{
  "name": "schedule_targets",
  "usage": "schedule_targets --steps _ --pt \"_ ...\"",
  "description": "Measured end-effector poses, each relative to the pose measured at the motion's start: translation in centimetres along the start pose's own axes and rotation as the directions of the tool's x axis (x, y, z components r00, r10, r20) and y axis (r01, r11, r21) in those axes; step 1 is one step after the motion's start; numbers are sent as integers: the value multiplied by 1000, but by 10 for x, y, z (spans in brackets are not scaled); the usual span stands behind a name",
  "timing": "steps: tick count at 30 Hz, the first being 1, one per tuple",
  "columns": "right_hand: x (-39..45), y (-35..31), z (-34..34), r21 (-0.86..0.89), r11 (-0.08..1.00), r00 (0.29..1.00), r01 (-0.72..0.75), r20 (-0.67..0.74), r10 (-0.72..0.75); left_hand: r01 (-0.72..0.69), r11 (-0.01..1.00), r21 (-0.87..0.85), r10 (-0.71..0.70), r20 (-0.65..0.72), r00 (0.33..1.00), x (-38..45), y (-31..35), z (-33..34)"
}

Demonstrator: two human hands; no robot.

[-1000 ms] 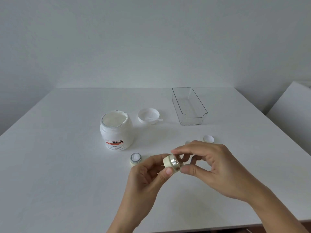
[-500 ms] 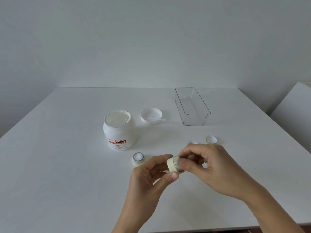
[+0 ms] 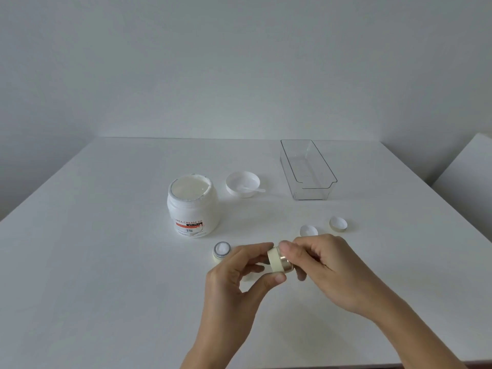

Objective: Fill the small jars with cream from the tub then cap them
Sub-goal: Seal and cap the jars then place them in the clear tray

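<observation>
Holding one small jar (image 3: 277, 260) tilted above the white table (image 3: 106, 262), we pinch its cream body with left hand (image 3: 234, 283) thumb and fingers; right hand (image 3: 327, 267) fingers close on its metallic cap (image 3: 287, 264). Second small jar (image 3: 221, 251) sits open, filled, just left of our hands. Open cream tub (image 3: 192, 205) behind it; tub lid (image 3: 242, 184) with spatula (image 3: 253, 188) beside. Two loose caps (image 3: 308, 231) near right hand; clear tray (image 3: 306, 169) far right.

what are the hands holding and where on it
One small jar: left hand pinches its cream body, right hand grips the gold cap end.
</observation>
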State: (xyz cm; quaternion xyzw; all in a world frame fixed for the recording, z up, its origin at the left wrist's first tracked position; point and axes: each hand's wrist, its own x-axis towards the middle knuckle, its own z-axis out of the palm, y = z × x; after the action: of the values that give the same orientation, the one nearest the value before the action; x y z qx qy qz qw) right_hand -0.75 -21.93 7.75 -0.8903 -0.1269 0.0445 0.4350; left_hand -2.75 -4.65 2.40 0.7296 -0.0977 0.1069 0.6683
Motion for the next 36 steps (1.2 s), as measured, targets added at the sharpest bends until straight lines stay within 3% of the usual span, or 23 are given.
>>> schedule_targets --steps 6,12,15,21,27,33,36 --pt "1 2 -6 12 996 996 83 45 -83 2 1000 26 -2 -29 1000 2 -3 -1" --pt "7 6 -2 49 996 993 74 93 -78 -55 992 111 60 -39 997 1 -3 1" --pt "15 8 -1 72 992 989 100 106 -107 -59 973 222 81 -91 993 2 -2 -3" --pt "52 25 -16 -178 980 971 94 -200 -129 153 828 540 -65 -179 982 -6 -14 -18" --pt "84 49 -4 -483 874 987 47 -111 -114 256 660 706 -177 -186 967 -10 -20 -12" --pt "92 53 3 -555 832 994 6 -90 -67 256 576 776 -158 -202 967 -6 -22 -7" --pt "91 54 4 -535 845 995 -10 -88 -44 241 595 767 -119 -212 970 -6 -23 -6"
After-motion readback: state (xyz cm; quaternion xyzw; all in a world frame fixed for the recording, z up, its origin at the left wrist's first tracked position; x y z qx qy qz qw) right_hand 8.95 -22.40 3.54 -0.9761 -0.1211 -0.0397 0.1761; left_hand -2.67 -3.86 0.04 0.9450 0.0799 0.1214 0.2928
